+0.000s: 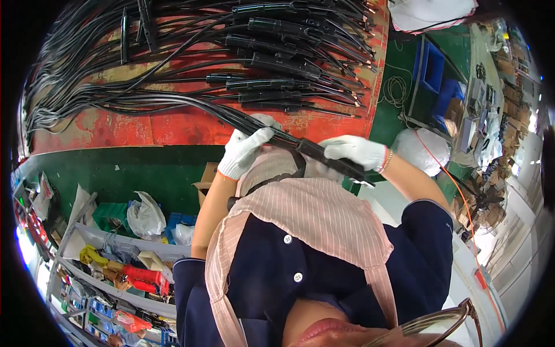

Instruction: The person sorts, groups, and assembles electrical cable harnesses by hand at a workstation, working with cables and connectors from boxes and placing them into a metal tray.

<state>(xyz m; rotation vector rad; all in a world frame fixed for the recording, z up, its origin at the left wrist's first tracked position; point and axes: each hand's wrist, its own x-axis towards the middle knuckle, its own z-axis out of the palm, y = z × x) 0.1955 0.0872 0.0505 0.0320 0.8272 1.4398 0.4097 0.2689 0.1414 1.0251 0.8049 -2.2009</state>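
Observation:
A bundle of black cables runs off the near edge of the red table toward my body. My left hand, in a white glove with an orange cuff, is wrapped round the bundle. Further right along it, my gloved right hand grips the long black plastic housings from above. Those housings lie side by side and slant down to the right, in front of my pink striped apron. The undersides of the housings and some right fingertips are hidden.
Many more black cables with housings are spread over the table, their stripped ends near its right edge. Blue bins and a coiled cord are on the right. A fan stands lower right. Shelves with bags and boxes fill the lower left.

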